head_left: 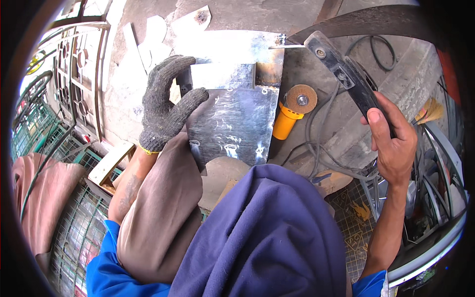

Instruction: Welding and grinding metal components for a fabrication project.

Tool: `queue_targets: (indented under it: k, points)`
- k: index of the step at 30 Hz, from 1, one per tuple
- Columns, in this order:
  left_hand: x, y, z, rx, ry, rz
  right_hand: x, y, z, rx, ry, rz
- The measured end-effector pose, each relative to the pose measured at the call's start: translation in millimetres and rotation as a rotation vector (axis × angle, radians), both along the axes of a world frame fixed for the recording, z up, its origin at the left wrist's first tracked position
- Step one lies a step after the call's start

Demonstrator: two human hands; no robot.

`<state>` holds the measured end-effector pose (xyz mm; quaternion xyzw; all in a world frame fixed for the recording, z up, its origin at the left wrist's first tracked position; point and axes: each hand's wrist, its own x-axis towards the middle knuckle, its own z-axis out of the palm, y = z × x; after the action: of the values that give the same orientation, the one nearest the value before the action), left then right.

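Observation:
My left hand (166, 96), in a dark knit glove, spans the left end of a short rectangular metal piece (230, 75), thumb on the near side and fingers on the far side. That piece lies across a flat, scuffed metal plate (227, 126) in front of my knees. My bare right hand (393, 133) grips a black welding electrode holder (341, 74), raised to the right of the plate. From its jaw a thin pale electrode (292, 46) points left, its tip over the plate's far right part; whether it touches cannot be told.
A yellow angle grinder (289, 119) with a brown disc lies right of the plate, among grey cables (316, 128). A concrete ledge (391, 94) runs along the right. Metal offcuts (190, 20) lie at the back left, near a metal grille (79, 64). Wire mesh (74, 237) is at lower left.

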<state>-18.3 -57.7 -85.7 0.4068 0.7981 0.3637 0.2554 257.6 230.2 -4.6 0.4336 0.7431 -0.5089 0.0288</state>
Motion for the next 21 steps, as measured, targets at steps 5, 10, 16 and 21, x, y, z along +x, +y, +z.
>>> queue_targets:
  k: [5, 10, 16, 21]
  points:
    - [-1.8, 0.5, 3.9, 0.013, 0.213, -0.094, -1.8, -1.7, -0.3, 0.054, 0.001, 0.059]
    - [-1.3, -1.4, 3.7, -0.053, 0.203, -0.076, -3.4, -2.0, -2.4, 0.042, -0.002, 0.067]
    - [0.3, -0.6, 2.4, -0.054, 0.111, -0.024, -4.7, -1.6, -5.8, 0.077, 0.023, 0.094]
    - [-0.6, -0.8, -1.1, -0.016, 0.078, -0.016, -7.1, -2.8, -5.1, 0.096, 0.025, 0.132]
